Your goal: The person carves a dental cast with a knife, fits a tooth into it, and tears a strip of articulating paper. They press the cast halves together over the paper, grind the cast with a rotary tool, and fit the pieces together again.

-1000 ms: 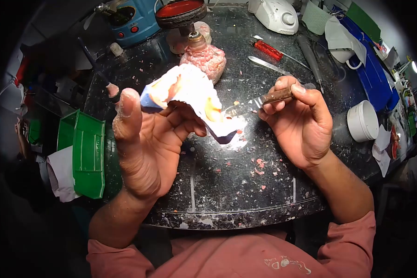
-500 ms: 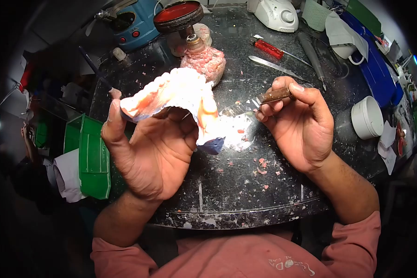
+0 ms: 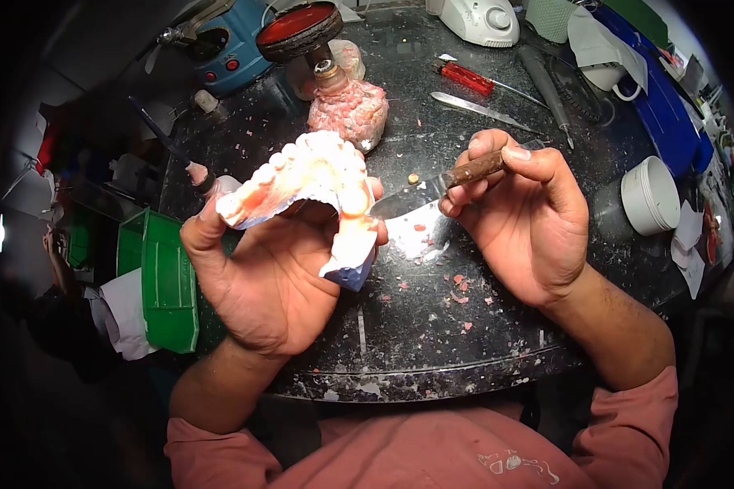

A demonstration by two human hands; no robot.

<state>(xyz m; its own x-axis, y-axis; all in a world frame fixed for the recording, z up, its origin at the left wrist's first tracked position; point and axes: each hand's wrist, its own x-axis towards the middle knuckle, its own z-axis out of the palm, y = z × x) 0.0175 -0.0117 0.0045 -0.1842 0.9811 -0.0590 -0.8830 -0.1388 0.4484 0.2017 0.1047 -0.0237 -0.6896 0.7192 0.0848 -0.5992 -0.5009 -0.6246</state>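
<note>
A pink and white dental model [image 3: 302, 175] with a row of teeth and a blue lower edge is held up by my left hand [image 3: 277, 277], its thumb on the left end and the other fingers behind. Glare washes out part of the model. My right hand [image 3: 530, 220] grips the brown handle [image 3: 477, 169] of a small knife between thumb and fingers. The knife's thin blade [image 3: 408, 198] points left, its tip close to the model's right side; whether they touch I cannot tell.
Behind the model stand a lump of pink material [image 3: 349, 114] and a burner with a red dish [image 3: 299, 26]. A red screwdriver [image 3: 467, 79], a metal blade [image 3: 485, 112], a grey handpiece [image 3: 546, 90] and a white tub [image 3: 650, 196] lie right. A green bin [image 3: 170, 281] is left.
The model has tilted and moved slightly down, dimming its glare. The knife blade now shows clearly near the model's right side. Both hands keep their holds.
</note>
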